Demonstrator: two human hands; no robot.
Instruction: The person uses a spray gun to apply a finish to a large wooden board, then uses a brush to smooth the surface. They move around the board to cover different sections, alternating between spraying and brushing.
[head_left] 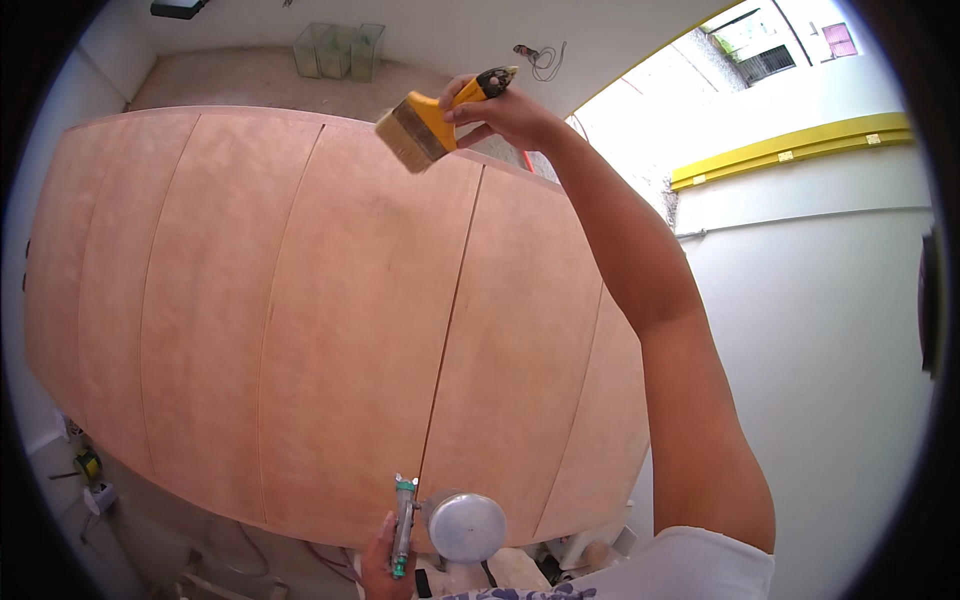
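In the head view my right hand (510, 117) grips a wide paintbrush (425, 130) with a yellow and black handle and pale bristles, raised over the far edge of a large surface of pinkish wooden boards (365, 300) divided by narrow seams. At the bottom, my left hand (383, 560) is closed on a metal spray gun (404, 530) with green fittings and a round silver cup (467, 525), held by the near edge of the boards.
Glass panes (337, 52) and coiled wire (545, 60) lie beyond the boards. A white wall (810, 310) with a yellow ledge (790, 150) stands at the right, beside a bright opening. A tape measure (88, 465) and hoses (250, 560) sit low at the left.
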